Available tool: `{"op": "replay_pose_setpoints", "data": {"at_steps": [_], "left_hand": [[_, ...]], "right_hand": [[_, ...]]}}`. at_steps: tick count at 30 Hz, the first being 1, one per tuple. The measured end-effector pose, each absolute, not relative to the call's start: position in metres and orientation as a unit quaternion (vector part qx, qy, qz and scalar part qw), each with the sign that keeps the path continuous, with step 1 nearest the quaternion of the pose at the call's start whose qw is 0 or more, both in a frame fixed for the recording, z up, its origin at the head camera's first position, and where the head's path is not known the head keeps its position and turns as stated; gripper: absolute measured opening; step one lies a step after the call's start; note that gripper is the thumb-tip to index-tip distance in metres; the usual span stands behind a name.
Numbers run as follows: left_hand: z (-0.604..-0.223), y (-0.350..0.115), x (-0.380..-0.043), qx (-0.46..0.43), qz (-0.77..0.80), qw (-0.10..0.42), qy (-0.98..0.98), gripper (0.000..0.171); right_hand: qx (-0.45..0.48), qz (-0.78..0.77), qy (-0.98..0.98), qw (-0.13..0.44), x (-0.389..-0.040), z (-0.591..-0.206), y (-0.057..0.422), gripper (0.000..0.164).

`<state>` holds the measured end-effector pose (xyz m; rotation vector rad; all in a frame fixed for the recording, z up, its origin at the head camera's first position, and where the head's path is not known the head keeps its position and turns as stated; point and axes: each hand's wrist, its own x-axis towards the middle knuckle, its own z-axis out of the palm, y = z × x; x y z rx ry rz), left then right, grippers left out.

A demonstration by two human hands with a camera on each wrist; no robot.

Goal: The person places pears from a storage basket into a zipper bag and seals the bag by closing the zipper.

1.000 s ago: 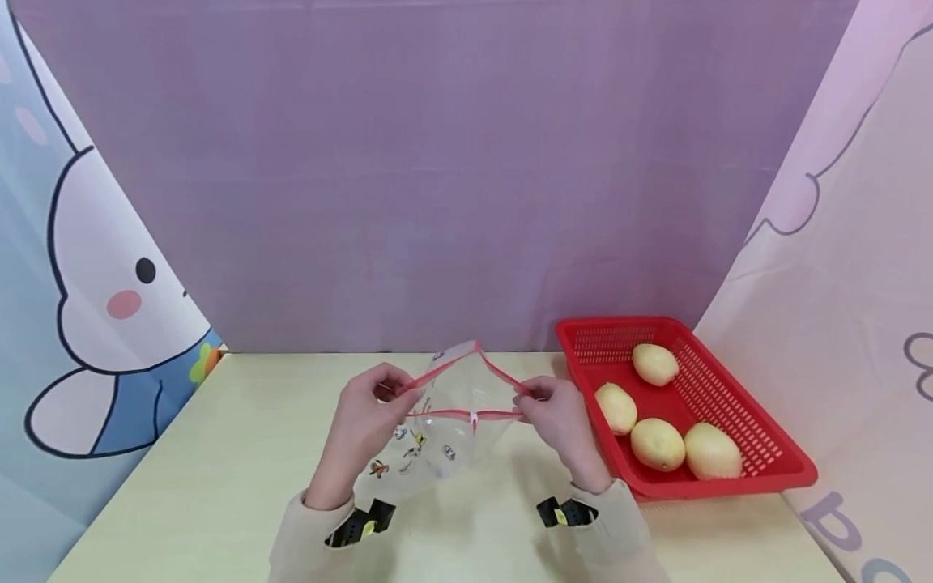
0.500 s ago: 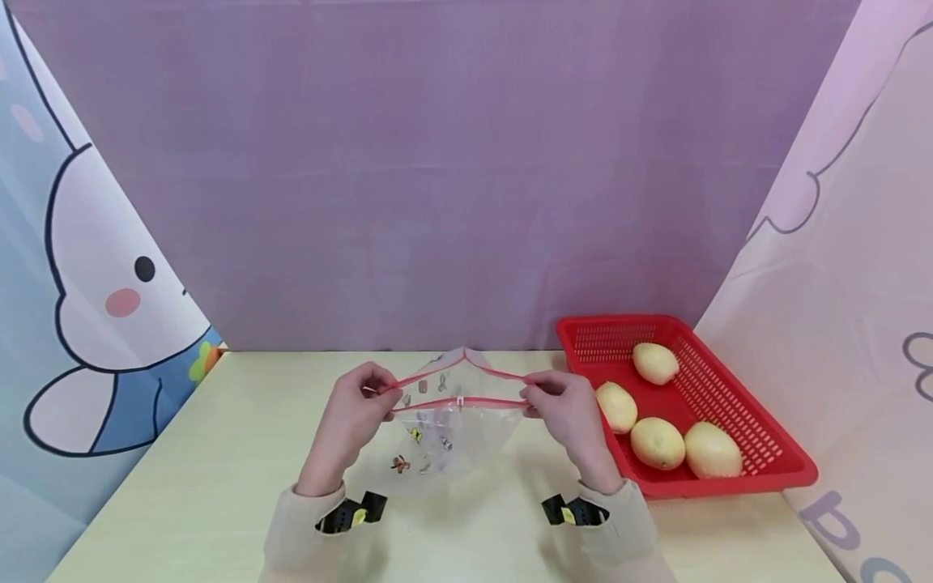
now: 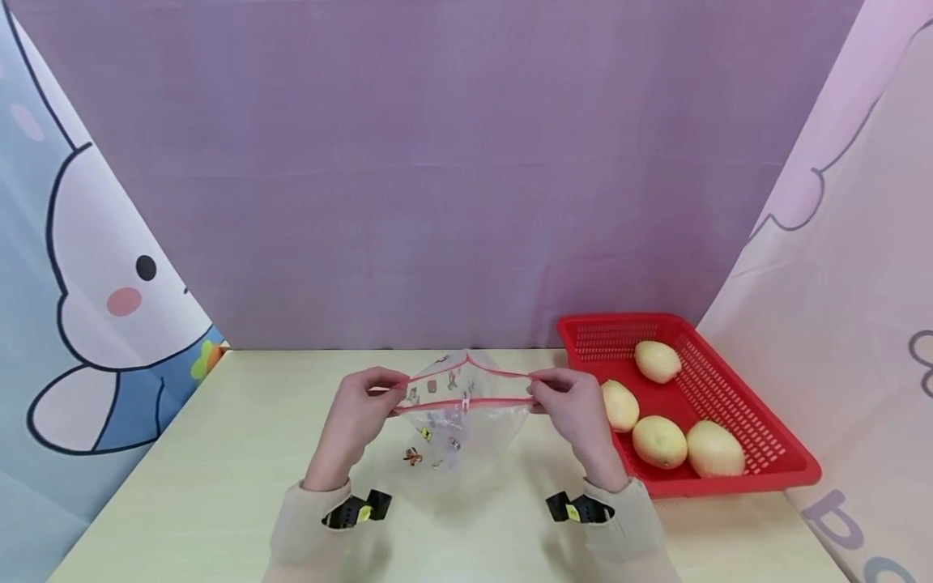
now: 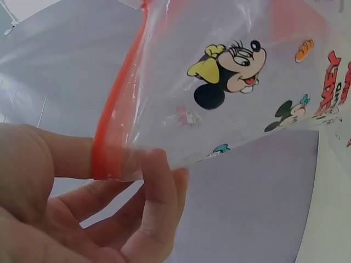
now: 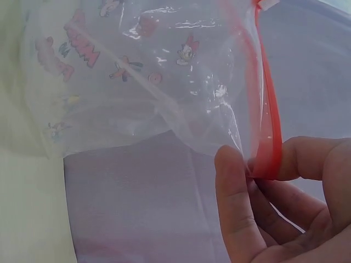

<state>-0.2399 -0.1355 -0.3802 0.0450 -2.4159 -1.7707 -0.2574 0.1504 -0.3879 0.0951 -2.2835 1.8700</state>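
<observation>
A clear zip bag (image 3: 466, 433) with a red zip edge and printed cartoon figures hangs between both hands over the table. Its mouth gapes, with a small white slider (image 3: 466, 404) midway along the near edge. My left hand (image 3: 364, 409) pinches the bag's left corner between thumb and fingers. At the opposite corner, my right hand (image 3: 572, 409) pinches the red edge the same way. The left wrist view shows the cartoon prints on the bag (image 4: 230, 76) up close. In the right wrist view the bag's wall (image 5: 164, 98) is creased and shiny.
To the right stands a red plastic basket (image 3: 765, 405) holding several pale yellow, rounded fruits or vegetables (image 3: 659, 442). It is close beside my right hand and forearm. A purple cloth (image 3: 466, 178) closes off the back of the pale table (image 3: 255, 453), and printed cloths hang at both sides.
Both hands keep hold of the bag. They spread slightly apart, the far edge of the mouth has come down, and the bag's body has shifted a little to the right.
</observation>
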Motion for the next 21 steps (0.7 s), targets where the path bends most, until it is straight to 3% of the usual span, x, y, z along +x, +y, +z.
{"op": "replay_pose_setpoints", "data": {"at_steps": [11,21], "left_hand": [[-0.384,-0.127,-0.238,0.006,-0.614,0.049,-0.788,0.024],[-0.382,-0.125,-0.237,-0.004,-0.633,0.088,-0.769,0.023]], "right_hand": [[0.046,0.618,-0.781,0.075,-0.253,-0.386,0.146,0.021],[0.064,0.559,-0.824,0.058,-0.265,-0.366,0.14,0.021]]}}
